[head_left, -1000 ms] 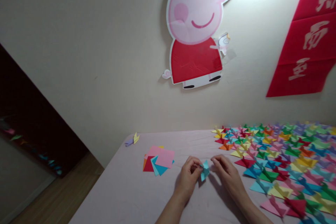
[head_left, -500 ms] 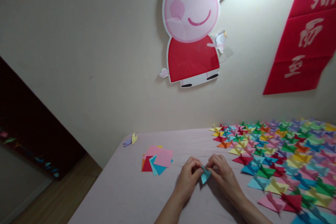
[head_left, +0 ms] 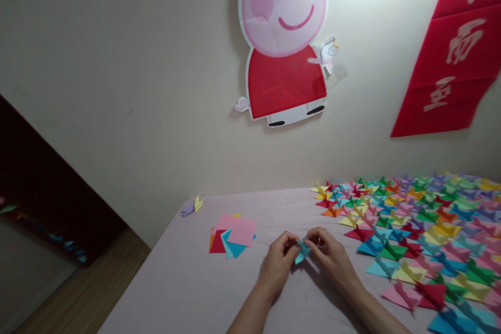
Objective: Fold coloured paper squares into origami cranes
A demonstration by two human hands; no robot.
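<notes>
Blue folded paper (head_left: 302,252) sits pinched between the two hands just above the tabletop (head_left: 188,287), a little in from its near edge and about midway along it. The left hand (head_left: 278,263) has its grip clamped on the paper's left side, thumb and forefinger pressed together on it. The right hand (head_left: 332,257) has its grip clamped on the upper right side in the same way, its fingertips meeting those of the other hand over the fold. The paper's pointed lower end hangs free, tilted down toward the left. Both forearms come in from the near edge; whether the wrists rest on the pinkish cover I cannot tell.

Toward the left edge, near the hands but apart from them, lies a loose stack of paper squares (head_left: 234,229), pink on top with blue, red and orange corners fanning out beneath. At the far left corner two small folded pieces (head_left: 192,205), one yellow and one purple, lie touching. The right half of the tabletop, from far edge to near edge, is covered by rows of folded paper figures (head_left: 422,229) in red, green, yellow, blue, pink, orange and purple, the closest just beside the right hand. On the wall behind hang a cartoon pig cutout (head_left: 285,47) and a red banner (head_left: 450,57) with pale characters. Wooden floor (head_left: 78,297) shows past the left edge.
</notes>
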